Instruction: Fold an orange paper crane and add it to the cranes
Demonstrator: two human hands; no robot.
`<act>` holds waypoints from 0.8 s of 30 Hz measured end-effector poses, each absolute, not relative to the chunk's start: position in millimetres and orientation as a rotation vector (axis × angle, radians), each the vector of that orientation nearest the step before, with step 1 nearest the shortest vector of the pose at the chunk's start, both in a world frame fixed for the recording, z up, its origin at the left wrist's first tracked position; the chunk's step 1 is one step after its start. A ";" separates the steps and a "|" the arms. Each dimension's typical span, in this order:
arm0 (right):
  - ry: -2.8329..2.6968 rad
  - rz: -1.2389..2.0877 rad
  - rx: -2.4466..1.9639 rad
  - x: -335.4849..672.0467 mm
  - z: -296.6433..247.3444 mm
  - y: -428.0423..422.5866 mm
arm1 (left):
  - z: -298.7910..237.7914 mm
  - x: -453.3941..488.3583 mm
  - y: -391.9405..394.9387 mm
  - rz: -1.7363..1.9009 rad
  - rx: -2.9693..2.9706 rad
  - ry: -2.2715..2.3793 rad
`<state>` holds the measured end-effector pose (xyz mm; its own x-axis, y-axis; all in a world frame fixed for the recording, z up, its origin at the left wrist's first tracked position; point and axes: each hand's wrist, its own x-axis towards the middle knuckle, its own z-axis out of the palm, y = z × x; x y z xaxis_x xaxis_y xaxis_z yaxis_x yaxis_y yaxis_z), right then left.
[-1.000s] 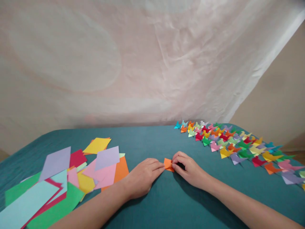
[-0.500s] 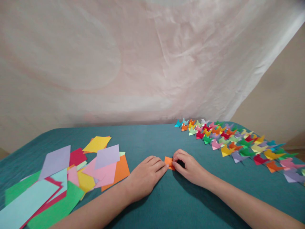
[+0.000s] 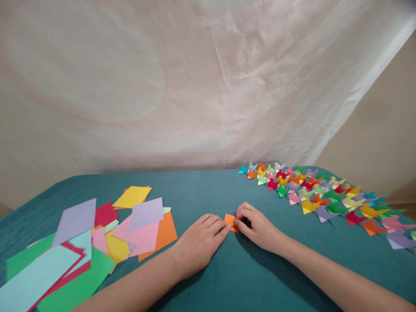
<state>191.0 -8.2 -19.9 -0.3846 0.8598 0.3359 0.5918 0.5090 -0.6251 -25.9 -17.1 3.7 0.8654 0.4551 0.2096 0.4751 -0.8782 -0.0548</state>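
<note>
A small folded piece of orange paper (image 3: 230,219) lies on the teal cloth between my two hands. My left hand (image 3: 203,242) rests palm down, its fingers close together, the tips holding the paper's left and lower edge against the table. At the paper's right edge, my right hand (image 3: 255,225) is closed in a pinch, thumb and forefinger gripping it, the other fingers curled. The fingertips hide part of the paper, so its exact fold cannot be made out.
Left of my hands spreads a loose pile of coloured paper sheets, with a lilac sheet (image 3: 147,214) and an orange sheet (image 3: 167,234) nearest. Rows of small folded paper birds (image 3: 308,206) stand along the right side. A pale curtain (image 3: 195,86) hangs behind the table (image 3: 195,186).
Almost nothing differs. Both hands keep their places on the orange paper, with only a very slight shift of the fingers.
</note>
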 end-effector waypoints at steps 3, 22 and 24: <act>-2.108 0.544 -1.180 190.4 -19.5 -7.8 | 2.5 -26.0 -16.4 -0.282 -2.933 -0.732; -2.057 0.500 -1.247 187.5 -24.3 -9.2 | 3.4 -24.0 -16.0 -0.267 -2.956 -0.754; -2.053 0.495 -1.256 187.0 -23.9 -9.5 | 3.1 -24.0 -16.1 -0.253 -2.959 -0.754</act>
<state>187.0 -9.5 -23.9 -0.3115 0.8852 0.3454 0.6304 0.4645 -0.6220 -24.0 -16.1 3.1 0.8654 0.4683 0.1783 0.4810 -0.8760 -0.0338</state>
